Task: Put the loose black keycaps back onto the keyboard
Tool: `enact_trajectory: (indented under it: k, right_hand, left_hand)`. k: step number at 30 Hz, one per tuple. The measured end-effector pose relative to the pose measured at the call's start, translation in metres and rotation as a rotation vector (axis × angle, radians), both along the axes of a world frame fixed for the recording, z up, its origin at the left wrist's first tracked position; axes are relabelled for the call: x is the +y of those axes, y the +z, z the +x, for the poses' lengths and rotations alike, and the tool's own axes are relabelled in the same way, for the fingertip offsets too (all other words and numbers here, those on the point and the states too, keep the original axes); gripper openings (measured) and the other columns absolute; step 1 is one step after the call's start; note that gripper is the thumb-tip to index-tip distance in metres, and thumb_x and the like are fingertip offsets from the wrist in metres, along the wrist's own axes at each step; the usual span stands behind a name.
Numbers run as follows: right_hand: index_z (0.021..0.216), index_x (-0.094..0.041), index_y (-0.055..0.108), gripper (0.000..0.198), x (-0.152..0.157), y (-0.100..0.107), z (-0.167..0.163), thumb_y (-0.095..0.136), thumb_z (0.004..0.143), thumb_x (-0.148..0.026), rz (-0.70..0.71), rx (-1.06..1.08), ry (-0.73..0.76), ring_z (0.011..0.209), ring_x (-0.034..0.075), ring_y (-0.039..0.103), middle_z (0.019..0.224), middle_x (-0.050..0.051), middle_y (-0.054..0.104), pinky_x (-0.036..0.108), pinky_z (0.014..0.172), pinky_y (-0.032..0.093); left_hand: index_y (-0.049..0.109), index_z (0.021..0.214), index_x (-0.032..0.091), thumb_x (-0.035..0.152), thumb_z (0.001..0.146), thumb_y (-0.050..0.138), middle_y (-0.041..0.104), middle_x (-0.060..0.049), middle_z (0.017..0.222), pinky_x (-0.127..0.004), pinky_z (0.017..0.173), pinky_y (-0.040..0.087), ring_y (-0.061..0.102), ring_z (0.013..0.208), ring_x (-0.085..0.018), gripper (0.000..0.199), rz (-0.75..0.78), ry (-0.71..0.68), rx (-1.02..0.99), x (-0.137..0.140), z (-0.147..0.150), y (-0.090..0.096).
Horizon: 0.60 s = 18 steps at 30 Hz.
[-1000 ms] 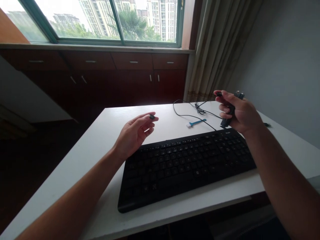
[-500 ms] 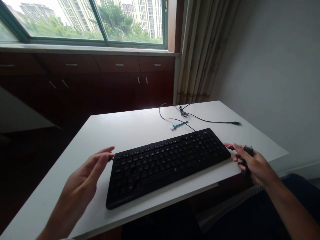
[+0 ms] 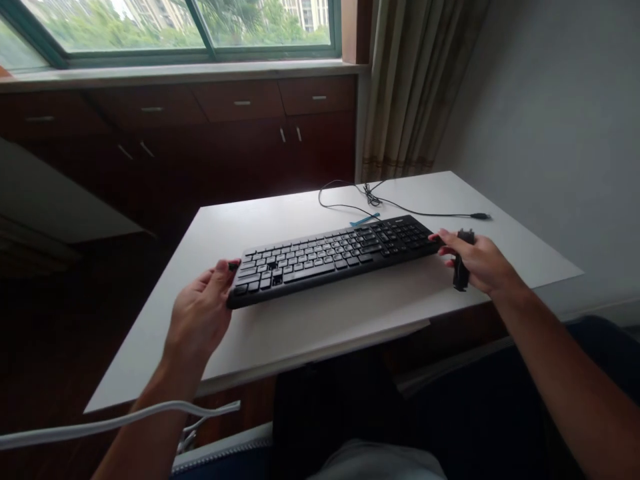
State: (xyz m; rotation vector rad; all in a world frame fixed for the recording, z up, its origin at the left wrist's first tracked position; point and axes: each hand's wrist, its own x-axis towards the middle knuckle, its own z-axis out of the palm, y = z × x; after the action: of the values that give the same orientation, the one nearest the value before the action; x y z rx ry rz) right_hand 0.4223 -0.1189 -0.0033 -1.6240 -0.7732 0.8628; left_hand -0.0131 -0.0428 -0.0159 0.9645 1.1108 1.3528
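A black keyboard (image 3: 320,257) is held by its two ends over the white table, its front edge seeming raised. Two gaps without keycaps show near its lower left. My left hand (image 3: 203,307) is closed on the left end, thumb on top; a small dark bit shows by the thumb tip. My right hand (image 3: 483,263) pinches the right end between thumb and fingers. Against that same palm hangs a long dark piece with notched ends (image 3: 464,260), of a kind I cannot make out. Behind the keyboard lies a thin blue tool (image 3: 365,219), partly hidden.
The keyboard's cord (image 3: 373,195) lies bundled at the back of the white table (image 3: 175,267), its plug (image 3: 481,216) at the right. A white cable (image 3: 125,419) crosses my left forearm. Beyond stand dark red cabinets (image 3: 240,147), a window and a curtain (image 3: 405,87).
The keyboard has tilted, and my left hand has gone from beside its left end to gripping it. The view has dipped downward, bringing the white cable into sight.
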Motion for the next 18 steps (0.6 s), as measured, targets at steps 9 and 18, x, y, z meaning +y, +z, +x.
enact_trajectory:
  k: [9,18]
  right_hand:
    - [0.093,-0.014,0.079,0.033,-0.010,-0.011,-0.008,0.077,0.079,-0.044,-0.009,-0.008,0.032,0.074,0.013,0.063,0.107,0.012,0.073,0.015,0.048,0.051]
    - [0.097,-0.023,0.079,0.031,-0.022,-0.032,0.018,0.081,0.075,-0.045,-0.105,-0.045,-0.008,0.086,0.020,0.069,0.121,0.011,0.069,0.016,0.045,0.051]
  left_hand:
    - [0.067,0.095,0.015,0.029,0.097,0.061,0.074,-0.002,0.100,-0.043,0.102,0.053,0.065,0.109,-0.021,0.016,0.054,-0.023,0.021,0.003,-0.006,-0.018]
    - [0.067,0.101,0.014,0.040,0.089,0.069,0.070,-0.010,0.113,-0.034,0.095,0.052,0.067,0.101,-0.019,0.029,0.066,0.012,0.077,-0.010,-0.016,-0.026]
